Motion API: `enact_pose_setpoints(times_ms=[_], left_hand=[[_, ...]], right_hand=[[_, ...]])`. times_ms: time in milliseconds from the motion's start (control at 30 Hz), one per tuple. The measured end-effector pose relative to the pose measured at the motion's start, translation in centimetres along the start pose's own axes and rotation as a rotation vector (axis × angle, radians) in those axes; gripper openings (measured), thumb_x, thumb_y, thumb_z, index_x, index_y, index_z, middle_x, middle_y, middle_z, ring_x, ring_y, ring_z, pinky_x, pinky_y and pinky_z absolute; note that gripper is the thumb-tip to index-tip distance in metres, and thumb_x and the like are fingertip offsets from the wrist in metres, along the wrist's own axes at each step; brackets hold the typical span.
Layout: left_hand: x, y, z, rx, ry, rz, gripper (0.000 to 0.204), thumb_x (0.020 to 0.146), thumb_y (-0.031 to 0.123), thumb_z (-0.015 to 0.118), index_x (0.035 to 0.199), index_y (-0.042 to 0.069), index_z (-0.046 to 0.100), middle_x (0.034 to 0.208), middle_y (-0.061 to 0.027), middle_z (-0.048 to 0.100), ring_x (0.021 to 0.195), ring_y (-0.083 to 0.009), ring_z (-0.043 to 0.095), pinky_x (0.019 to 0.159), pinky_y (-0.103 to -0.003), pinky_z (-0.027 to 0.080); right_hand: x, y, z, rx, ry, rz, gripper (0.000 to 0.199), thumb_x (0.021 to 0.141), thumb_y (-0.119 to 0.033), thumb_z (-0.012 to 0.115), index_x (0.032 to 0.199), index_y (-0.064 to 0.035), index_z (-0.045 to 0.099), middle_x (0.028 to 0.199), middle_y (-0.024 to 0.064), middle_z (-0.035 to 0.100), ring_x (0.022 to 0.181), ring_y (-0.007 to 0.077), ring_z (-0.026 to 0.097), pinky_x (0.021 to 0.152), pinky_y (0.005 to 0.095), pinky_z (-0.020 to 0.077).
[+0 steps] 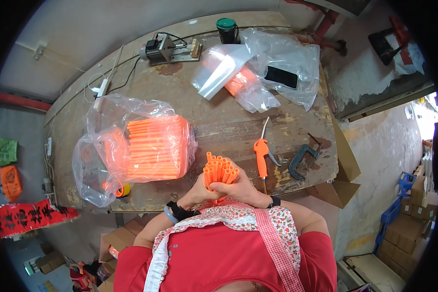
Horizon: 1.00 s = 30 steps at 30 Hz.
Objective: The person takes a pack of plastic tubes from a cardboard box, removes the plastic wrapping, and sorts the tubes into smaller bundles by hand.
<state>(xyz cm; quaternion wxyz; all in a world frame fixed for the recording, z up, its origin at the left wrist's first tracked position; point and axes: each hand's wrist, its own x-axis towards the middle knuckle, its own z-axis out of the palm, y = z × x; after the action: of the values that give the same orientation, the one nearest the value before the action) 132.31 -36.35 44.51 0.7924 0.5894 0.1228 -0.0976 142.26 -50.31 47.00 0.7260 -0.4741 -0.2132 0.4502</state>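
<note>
A bundle of orange plastic tubes (219, 169) stands upright between my hands, close to my body at the table's near edge. My left hand (197, 191) wraps the bundle from the left, and my right hand (242, 191) closes round it from the right with the thumb across the front. The tubes' open ends face up; their lower part is hidden by my hands. Left of them lies a clear plastic bag (100, 165) with many more orange tubes (153, 148) stacked sideways in it. To the right lies an orange air blow gun (261, 155).
A dark C-clamp (301, 161) lies at the table's right edge. Farther back are a small motor on a plate (161, 49), a green-lidded cup (227, 30), another bag of orange pieces (238, 80) and a phone (281, 77) on clear plastic. A yellow tape roll (123, 190) sits near the front.
</note>
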Motion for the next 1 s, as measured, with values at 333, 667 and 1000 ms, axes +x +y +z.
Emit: enact_pose_setpoints(times_ms=[333,667,1000], left_hand=[[0.6,0.2,0.3,0.037,0.011,-0.059,0.050,0.069,0.012,0.078,0.114,0.002,0.058,0.103,-0.0040,0.063,0.091,-0.0104,0.059,0.083,-0.027,0.047],[0.2,1.0,0.8,0.233,0.023,-0.078,0.053,0.070,0.013,0.078,0.117,0.001,0.056,0.108,-0.0044,0.061,0.095,-0.0109,0.057,0.086,-0.028,0.046],[-0.3,1.5,0.8,0.174,-0.146,-0.077,0.062,0.071,0.013,0.078,0.126,0.002,0.052,0.113,-0.0055,0.061,0.101,-0.0115,0.056,0.090,-0.029,0.045]], right_hand=[[-0.8,-5.5,-3.3,-0.513,0.097,-0.090,0.030,0.085,-0.018,0.066,0.107,0.0021,0.062,0.095,0.0087,0.061,0.086,0.0155,0.060,0.072,0.0266,0.0501],[0.4,-8.7,-4.2,-0.572,0.046,0.072,0.020,0.084,-0.015,0.065,0.091,0.0030,0.067,0.082,0.0052,0.063,0.069,0.0092,0.059,0.063,0.0239,0.0464],[-0.2,-9.9,-4.2,-0.438,-0.023,0.050,0.015,0.087,-0.007,0.061,0.095,0.0035,0.068,0.078,0.0018,0.064,0.068,0.0060,0.057,0.059,0.0219,0.0457]])
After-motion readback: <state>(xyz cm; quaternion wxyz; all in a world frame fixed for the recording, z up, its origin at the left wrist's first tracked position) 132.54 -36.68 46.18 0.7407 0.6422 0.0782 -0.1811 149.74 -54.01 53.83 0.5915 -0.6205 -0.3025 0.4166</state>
